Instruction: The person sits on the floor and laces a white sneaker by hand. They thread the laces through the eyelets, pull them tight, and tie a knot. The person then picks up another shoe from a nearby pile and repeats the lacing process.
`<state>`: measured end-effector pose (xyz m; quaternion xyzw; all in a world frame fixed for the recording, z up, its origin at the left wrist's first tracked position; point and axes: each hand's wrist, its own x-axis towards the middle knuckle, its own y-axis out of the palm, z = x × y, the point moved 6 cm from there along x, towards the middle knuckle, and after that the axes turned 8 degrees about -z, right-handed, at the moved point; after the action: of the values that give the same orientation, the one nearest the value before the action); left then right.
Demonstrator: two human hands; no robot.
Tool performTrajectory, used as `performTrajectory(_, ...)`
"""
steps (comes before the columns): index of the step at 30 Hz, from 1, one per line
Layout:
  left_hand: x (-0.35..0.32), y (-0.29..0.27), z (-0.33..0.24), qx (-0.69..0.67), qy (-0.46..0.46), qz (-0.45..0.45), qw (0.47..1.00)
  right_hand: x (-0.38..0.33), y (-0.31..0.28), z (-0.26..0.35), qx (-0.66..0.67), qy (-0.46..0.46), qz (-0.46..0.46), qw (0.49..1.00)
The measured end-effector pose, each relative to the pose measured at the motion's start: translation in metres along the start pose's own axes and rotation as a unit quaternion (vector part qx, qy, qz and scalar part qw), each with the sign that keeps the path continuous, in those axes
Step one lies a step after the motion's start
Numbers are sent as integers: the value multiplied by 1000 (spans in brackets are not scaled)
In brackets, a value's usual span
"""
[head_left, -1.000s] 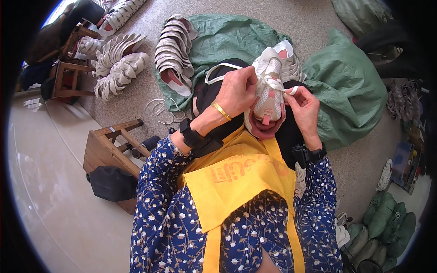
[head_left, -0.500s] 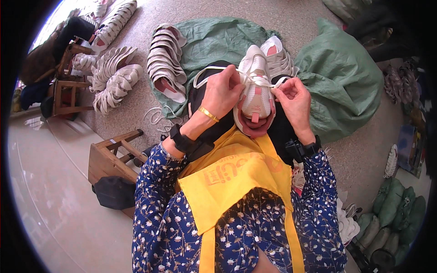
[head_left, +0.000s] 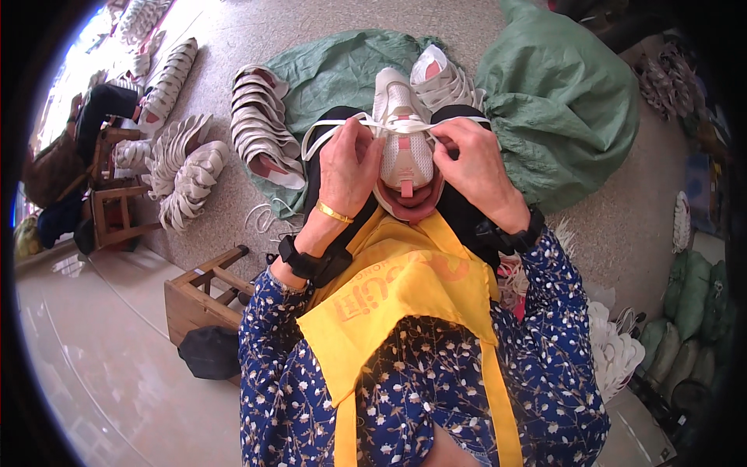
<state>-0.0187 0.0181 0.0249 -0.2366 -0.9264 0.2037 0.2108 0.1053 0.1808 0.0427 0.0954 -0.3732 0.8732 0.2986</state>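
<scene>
A white and pink sneaker (head_left: 405,162) rests between my knees, its heel opening toward me and its toe pointing away. White shoelace (head_left: 401,124) runs across its upper and loops out to both sides. My left hand (head_left: 348,159) pinches the lace at the shoe's left side, fingers closed. On the other side my right hand (head_left: 472,159) grips the lace between thumb and fingers, close to the shoe. The sneaker's sole is hidden beneath it.
Nested white shoe uppers (head_left: 267,128) stand in a row on a green sack (head_left: 342,66), with more uppers (head_left: 445,82) beyond the sneaker. A bulging green sack (head_left: 564,109) sits to the right. At left are a wooden stool (head_left: 194,300) and further piles of uppers (head_left: 194,183).
Both hands have drawn the lace into a straighter line across the shoe. My right hand has turned over, knuckles up. The whole view has shifted slightly.
</scene>
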Motion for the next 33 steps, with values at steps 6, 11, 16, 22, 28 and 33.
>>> performTrajectory(6,-3,3,-19,57,54,29,996,-2,6,6,-71,-7,9,997)
performTrajectory(11,-4,8,-7,88,71,24,993,-7,15,13,-159,-124,35,979)
performTrajectory(16,-1,11,-26,163,86,18,983,2,18,10,-171,-142,100,970)
performTrajectory(22,-3,24,-27,208,74,14,975,7,8,5,-70,-139,117,981)
performTrajectory(28,-6,26,-29,204,72,5,976,5,12,29,-224,-236,65,943)
performTrajectory(33,-8,24,-28,194,78,-5,978,5,18,28,-222,-283,73,930)
